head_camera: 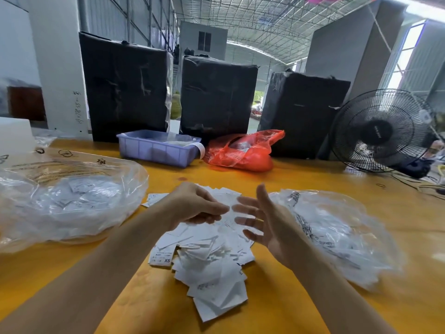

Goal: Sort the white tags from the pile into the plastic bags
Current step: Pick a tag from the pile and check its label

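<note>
A loose pile of small white paper tags (207, 259) with black print lies in the middle of the yellow table, some overlapping, one showing "XS". At nine o'clock from it lies a crumpled clear plastic bag (65, 201) holding tags. At three o'clock lies another clear plastic bag (337, 235), also holding tags.

There is one view only, from a wide-angle camera worn on the person's head. It looks forward and down across the yellow wooden tabletop (289, 179), close above both forearms, which reach in from the bottom edge. Farther off it takes in three tall black-wrapped bales (216, 97) standing at the table's far edge, and, bent by the lens, the shed roof overhead.
</note>
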Tool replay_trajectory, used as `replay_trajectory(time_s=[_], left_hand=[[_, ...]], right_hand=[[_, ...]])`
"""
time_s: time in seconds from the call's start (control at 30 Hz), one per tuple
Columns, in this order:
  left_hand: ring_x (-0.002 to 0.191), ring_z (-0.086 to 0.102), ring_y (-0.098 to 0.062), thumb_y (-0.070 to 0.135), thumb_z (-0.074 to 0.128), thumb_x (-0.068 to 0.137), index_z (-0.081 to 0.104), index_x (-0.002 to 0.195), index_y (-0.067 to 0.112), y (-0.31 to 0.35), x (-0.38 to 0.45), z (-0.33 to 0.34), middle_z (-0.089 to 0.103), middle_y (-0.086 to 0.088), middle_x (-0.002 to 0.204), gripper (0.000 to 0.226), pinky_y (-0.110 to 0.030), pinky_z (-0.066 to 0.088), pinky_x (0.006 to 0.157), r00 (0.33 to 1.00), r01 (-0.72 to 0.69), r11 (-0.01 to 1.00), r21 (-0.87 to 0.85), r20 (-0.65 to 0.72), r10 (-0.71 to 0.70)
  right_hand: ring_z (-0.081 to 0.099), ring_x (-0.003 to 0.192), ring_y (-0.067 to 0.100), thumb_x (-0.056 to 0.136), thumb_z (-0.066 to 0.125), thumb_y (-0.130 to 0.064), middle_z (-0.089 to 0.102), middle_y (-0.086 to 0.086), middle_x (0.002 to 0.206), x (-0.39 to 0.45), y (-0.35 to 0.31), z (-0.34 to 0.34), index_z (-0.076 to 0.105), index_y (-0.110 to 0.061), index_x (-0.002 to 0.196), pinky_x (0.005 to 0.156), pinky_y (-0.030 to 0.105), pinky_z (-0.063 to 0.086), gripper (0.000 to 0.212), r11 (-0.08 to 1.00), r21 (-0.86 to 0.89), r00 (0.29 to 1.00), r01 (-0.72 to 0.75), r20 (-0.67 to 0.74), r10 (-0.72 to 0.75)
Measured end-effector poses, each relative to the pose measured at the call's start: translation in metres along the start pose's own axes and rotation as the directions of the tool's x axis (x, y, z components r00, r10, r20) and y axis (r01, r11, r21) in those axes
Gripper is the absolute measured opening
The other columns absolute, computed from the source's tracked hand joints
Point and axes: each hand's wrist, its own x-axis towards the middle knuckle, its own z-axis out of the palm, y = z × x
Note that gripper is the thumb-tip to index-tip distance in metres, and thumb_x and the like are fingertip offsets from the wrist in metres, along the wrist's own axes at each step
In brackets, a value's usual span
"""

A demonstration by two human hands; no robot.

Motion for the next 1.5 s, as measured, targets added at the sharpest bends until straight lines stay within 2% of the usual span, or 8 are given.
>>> replay_trajectory(time_s=[0.17, 0.33, 0.53, 0.73, 0.93, 1.1, 1.4, 1.5], left_hand=[[0.056, 0.065, -0.003, 0.022, 0.083, 0.068, 0.071, 0.068, 0.011, 0.0, -0.002, 0.005, 0.07, 0.001, 0.06, 0.016, -0.012, 0.047, 0.052, 0.995, 0.002, 0.977, 0.212, 0.094, -0.023], [0.066, 0.068, -0.01, 0.014, 0.074, 0.079, 0.072, 0.078, 0.009, 0.0, 0.0, 0.009, 0.073, -0.007, 0.076, 0.006, -0.018, 0.05, 0.06, 1.0, -0.024, 0.995, 0.101, 0.003, 0.024], [0.066, 0.072, -0.015, 0.005, 0.062, 0.088, 0.061, 0.092, -0.002, 0.004, 0.002, 0.013, 0.074, -0.01, 0.078, 0.008, -0.019, 0.056, 0.057, 0.987, -0.076, 0.9, -0.43, -0.158, 0.008], [0.061, 0.067, -0.018, -0.005, 0.065, 0.083, 0.06, 0.084, -0.001, -0.012, 0.009, -0.009, 0.069, -0.016, 0.076, 0.006, -0.026, 0.056, 0.065, 0.906, -0.167, 0.957, -0.237, -0.419, 0.055], [0.064, 0.066, -0.022, -0.003, 0.069, 0.081, 0.061, 0.078, 0.001, -0.036, 0.017, -0.024, 0.069, -0.019, 0.078, 0.009, -0.029, 0.056, 0.069, 0.847, -0.149, 0.97, -0.195, -0.531, 0.023], [0.066, 0.068, -0.024, 0.001, 0.072, 0.078, 0.062, 0.075, 0.005, -0.045, 0.022, -0.031, 0.07, -0.016, 0.076, 0.011, -0.029, 0.055, 0.067, 0.79, -0.177, 0.976, -0.13, -0.61, 0.062], [0.064, 0.067, -0.022, -0.001, 0.07, 0.08, 0.062, 0.075, 0.004, -0.053, 0.022, -0.04, 0.07, -0.013, 0.073, 0.011, -0.01, 0.046, 0.047, 0.763, -0.224, 0.952, -0.206, -0.645, 0.04], [0.064, 0.066, -0.022, -0.001, 0.068, 0.081, 0.062, 0.077, 0.003, -0.054, 0.022, -0.041, 0.07, -0.014, 0.075, 0.009, -0.011, 0.048, 0.048, 0.762, -0.22, 0.95, -0.224, -0.647, 0.024]], right_hand=[[0.066, 0.082, -0.002, 0.07, 0.071, -0.047, 0.071, -0.006, 0.099, -0.003, 0.001, 0.006, 0.066, -0.027, 0.105, 0.067, 0.018, 0.048, 0.04, 0.962, -0.254, 0.995, 0.1, 0.021, -0.098], [0.061, 0.057, 0.007, 0.083, 0.068, -0.007, 0.072, 0.004, 0.071, 0.001, 0.007, 0.003, 0.07, -0.007, 0.084, 0.053, 0.013, 0.046, 0.002, 0.986, -0.13, 0.991, 0.107, -0.069, -0.117], [0.064, 0.063, 0.01, 0.086, 0.066, -0.006, 0.072, 0.001, 0.073, 0.004, 0.022, 0.014, 0.069, -0.007, 0.085, 0.06, 0.019, 0.051, 0.004, 0.882, -0.389, 0.956, 0.266, -0.012, -0.294], [0.055, 0.107, 0.007, 0.093, 0.058, -0.024, 0.065, -0.005, 0.114, 0.013, 0.04, 0.025, 0.063, -0.018, 0.12, 0.089, 0.02, 0.045, 0.028, 0.459, -0.769, 0.853, 0.445, 0.207, -0.48], [0.046, 0.122, 0.016, 0.097, 0.049, -0.029, 0.059, 0.002, 0.128, 0.037, 0.037, 0.046, 0.057, -0.016, 0.126, 0.098, 0.028, 0.037, 0.033, 0.24, -0.841, 0.843, 0.485, 0.378, -0.383], [0.045, 0.124, 0.015, 0.084, 0.062, -0.05, 0.057, 0.001, 0.131, 0.049, 0.035, 0.077, 0.056, -0.018, 0.129, 0.102, 0.031, 0.039, 0.056, 0.239, -0.799, 0.828, 0.552, 0.494, -0.265], [0.058, 0.079, 0.038, 0.089, 0.041, -0.007, 0.065, 0.022, 0.087, 0.046, 0.038, 0.103, 0.062, -0.001, 0.086, 0.067, 0.041, 0.046, 0.021, 0.13, -0.813, 0.805, 0.567, 0.515, -0.294], [0.057, 0.086, 0.038, 0.092, 0.037, -0.009, 0.063, 0.024, 0.096, 0.043, 0.041, 0.101, 0.057, 0.0, 0.096, 0.064, 0.038, 0.036, 0.022, 0.112, -0.854, 0.833, 0.507, 0.453, -0.317]])
